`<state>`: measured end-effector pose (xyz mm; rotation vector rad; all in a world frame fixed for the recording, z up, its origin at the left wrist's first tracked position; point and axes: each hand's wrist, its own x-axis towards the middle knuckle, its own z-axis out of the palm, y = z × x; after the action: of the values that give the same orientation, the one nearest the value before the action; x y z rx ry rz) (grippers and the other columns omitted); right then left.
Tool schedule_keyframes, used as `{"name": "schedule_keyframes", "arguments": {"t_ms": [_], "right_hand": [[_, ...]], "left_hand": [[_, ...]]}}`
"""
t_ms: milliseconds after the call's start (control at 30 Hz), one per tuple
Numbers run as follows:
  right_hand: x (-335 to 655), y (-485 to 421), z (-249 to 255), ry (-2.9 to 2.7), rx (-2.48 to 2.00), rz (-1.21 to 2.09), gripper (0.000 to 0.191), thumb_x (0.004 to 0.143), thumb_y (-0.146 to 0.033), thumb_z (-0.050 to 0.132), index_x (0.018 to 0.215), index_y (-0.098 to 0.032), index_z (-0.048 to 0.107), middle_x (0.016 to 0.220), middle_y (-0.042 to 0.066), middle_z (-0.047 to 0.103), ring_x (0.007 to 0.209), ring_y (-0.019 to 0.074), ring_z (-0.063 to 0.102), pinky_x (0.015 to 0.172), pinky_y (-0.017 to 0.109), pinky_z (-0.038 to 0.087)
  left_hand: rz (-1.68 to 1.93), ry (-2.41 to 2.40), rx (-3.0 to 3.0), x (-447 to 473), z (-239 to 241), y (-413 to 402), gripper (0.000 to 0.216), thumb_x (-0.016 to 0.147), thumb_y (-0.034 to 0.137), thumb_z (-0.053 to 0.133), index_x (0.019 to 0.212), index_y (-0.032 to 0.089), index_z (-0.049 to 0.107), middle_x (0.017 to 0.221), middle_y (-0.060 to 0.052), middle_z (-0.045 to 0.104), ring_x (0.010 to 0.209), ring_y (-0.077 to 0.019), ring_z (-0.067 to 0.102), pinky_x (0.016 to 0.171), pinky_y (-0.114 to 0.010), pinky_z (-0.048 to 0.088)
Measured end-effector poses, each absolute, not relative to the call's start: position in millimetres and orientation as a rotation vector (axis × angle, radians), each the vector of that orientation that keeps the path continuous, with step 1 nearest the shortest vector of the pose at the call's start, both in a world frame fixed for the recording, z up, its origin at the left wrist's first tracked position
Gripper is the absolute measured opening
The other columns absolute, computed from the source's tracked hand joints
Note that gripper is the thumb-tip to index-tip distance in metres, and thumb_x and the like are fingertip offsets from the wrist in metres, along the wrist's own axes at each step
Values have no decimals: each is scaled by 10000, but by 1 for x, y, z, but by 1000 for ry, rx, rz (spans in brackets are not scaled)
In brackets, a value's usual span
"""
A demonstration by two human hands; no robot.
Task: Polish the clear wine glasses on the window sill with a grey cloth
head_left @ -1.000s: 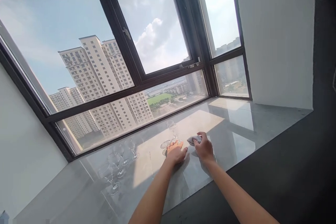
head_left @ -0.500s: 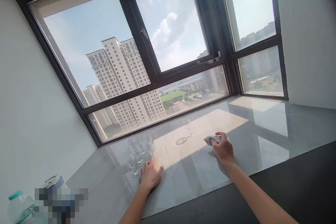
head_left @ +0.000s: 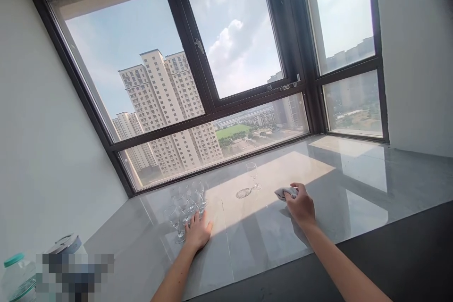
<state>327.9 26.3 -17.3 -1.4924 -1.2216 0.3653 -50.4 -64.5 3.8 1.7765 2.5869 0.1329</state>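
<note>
On a polished grey sill (head_left: 339, 184) under a large window, my left hand (head_left: 198, 233) reaches to a cluster of several clear stemmed glasses (head_left: 186, 205), its fingers at the stem of the nearest one; whether it grips is not clear. A single stemmed glass (head_left: 252, 174) stands apart in the sunlit patch, with its shadow beside it. To the right of that glass my right hand (head_left: 300, 205) is closed on a small grey cloth (head_left: 285, 192) that rests on the sill.
Dark window frames (head_left: 212, 108) rise behind the sill, with tall buildings outside. A white wall stands at the left and another at the right. A plastic bottle with a green cap (head_left: 17, 276) and a lidded container (head_left: 65, 244) sit at the lower left.
My left hand left the single glass and went left to the cluster of glasses. The view swung left. My right hand stayed on the cloth.
</note>
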Motion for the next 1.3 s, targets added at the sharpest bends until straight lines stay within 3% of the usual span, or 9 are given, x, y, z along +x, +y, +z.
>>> {"name": "schedule_keyframes", "arguments": {"t_ms": [167,300,433,600,800,1033,1300], "right_hand": [[328,29,-18,-1234,-1460,369,359,835,-401,510,1135,-205,538,1024,136,697,872,277,646,647,324,460],[328,28,-17,-1237,-1465,375,344,844,-388,506,1134,-206,532,1033,139,696,872,275,648,648,326,468],[327,27,-17,-1248,-1453,384,342,863,-386,484,1151,-204,520,1025,139,694,845,265,652,632,320,471],[326,30,-21,-1231,-1449,297,299,847,-350,497,1112,-215,526,999,119,698,911,278,656,687,332,487],[327,32,-20,-1235,-1441,312,289,839,-323,493,1105,-216,527,970,115,702,902,274,654,705,336,482],[327,28,-17,-1218,-1471,332,308,845,-345,506,1125,-219,534,1004,110,697,914,264,651,748,343,483],[328,22,-11,-1213,-1484,375,370,830,-403,494,1140,-207,545,1024,130,693,918,280,639,727,356,485]], "left_hand": [[272,2732,1688,-22,-3,-76,621,909,468,348,1482,239,423,1576,-147,346,1468,-345,265,1171,-561,165],[370,2396,2045,30,-5,-69,585,917,477,338,1436,250,484,1547,-91,407,1436,-276,322,1172,-452,234],[293,2067,2237,87,2,-27,639,914,522,361,1509,290,385,1641,-40,240,1495,-268,209,1219,-449,126],[257,1994,2254,138,11,34,729,888,586,376,1556,316,266,1672,-29,122,1509,-292,171,1216,-506,109],[168,2056,2175,157,15,59,690,886,588,347,1524,325,342,1649,-23,223,1504,-295,198,1204,-545,134],[216,1893,2297,134,20,4,712,865,602,407,1507,295,393,1625,-62,285,1486,-332,229,1198,-558,131],[229,1899,2330,69,20,-117,676,832,611,475,1462,368,453,1594,14,350,1460,-311,272,1226,-502,101]]}}
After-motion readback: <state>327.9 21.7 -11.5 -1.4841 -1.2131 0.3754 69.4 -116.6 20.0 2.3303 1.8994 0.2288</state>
